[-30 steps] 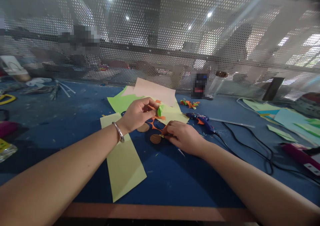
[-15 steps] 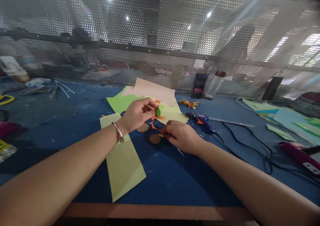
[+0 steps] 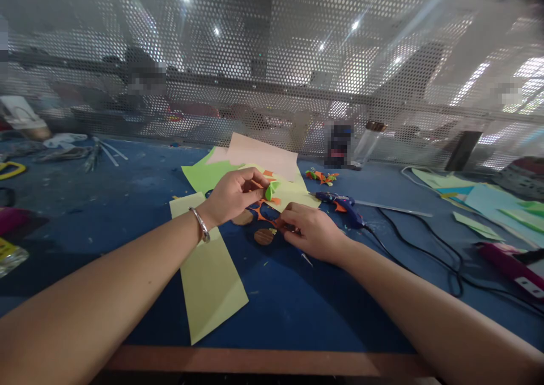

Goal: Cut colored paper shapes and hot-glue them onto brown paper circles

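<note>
My left hand (image 3: 235,195) pinches a small folded piece of bright green paper (image 3: 272,190) between thumb and fingers, above loose orange scraps. My right hand (image 3: 312,232) is low over the table with its fingers curled together beside an orange paper cutout (image 3: 257,212). Whether anything is inside those fingers is hidden. Left of the right fingertips lies a round brown wood slice (image 3: 264,237) with a tiny yellow bit (image 3: 272,231) at its edge. A second wood slice (image 3: 243,218) lies partly under my left wrist.
Yellow paper (image 3: 216,294) lies under my left forearm. Pink paper (image 3: 263,155) and green paper (image 3: 204,175) are behind the hands. A blue glue gun (image 3: 346,206) with a black cord (image 3: 425,249) rests at right, near an orange-green paper cluster (image 3: 322,176). A perforated metal screen (image 3: 263,50) stands behind.
My right fingers have drawn back slightly from the near wood slice, and the yellow bit at its edge shows more clearly. The green paper in my left hand has turned a little.
</note>
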The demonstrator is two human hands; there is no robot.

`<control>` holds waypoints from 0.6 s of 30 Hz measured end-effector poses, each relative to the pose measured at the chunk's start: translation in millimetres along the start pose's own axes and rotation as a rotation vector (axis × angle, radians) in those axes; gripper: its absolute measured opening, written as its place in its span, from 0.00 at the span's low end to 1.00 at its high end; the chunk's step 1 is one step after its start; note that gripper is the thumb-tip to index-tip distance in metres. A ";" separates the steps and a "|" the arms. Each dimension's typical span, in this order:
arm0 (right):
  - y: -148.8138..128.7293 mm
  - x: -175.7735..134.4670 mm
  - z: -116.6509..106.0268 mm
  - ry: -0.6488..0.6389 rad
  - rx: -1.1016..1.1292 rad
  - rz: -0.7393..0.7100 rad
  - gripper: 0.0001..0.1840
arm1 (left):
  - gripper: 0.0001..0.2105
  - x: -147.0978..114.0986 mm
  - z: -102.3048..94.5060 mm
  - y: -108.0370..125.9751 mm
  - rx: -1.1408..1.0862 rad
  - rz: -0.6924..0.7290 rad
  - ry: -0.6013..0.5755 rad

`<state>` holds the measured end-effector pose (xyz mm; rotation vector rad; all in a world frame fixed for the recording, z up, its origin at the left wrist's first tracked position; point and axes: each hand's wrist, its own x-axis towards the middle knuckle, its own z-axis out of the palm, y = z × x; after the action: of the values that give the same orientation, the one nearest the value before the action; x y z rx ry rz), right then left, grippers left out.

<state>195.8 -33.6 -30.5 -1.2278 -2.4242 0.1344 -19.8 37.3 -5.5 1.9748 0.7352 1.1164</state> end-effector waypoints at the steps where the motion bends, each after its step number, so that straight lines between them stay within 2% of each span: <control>1: 0.7 -1.0 -1.4 0.024 0.014 -0.010 0.08 | 0.06 0.0 -0.2 0.1 0.007 0.005 -0.004; 6: 3.8 -6.6 -14.5 0.179 0.154 -0.068 0.06 | 0.06 -1.1 -0.9 0.5 0.050 0.032 -0.047; 11: 4.3 -8.8 -25.9 0.240 0.239 -0.041 0.05 | 0.06 -2.3 0.5 -0.4 0.053 0.038 -0.088; 14: 4.9 -8.1 -23.1 0.200 0.234 -0.032 0.05 | 0.06 -1.9 0.8 -1.7 0.076 0.040 -0.063; 18: 3.2 -5.5 -12.3 0.072 0.156 -0.045 0.06 | 0.05 -0.5 0.3 -4.0 0.116 0.061 -0.029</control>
<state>206.1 -37.2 -22.0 -1.0897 -2.3294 0.2565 -20.3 39.1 -9.1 2.1188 0.7438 1.1002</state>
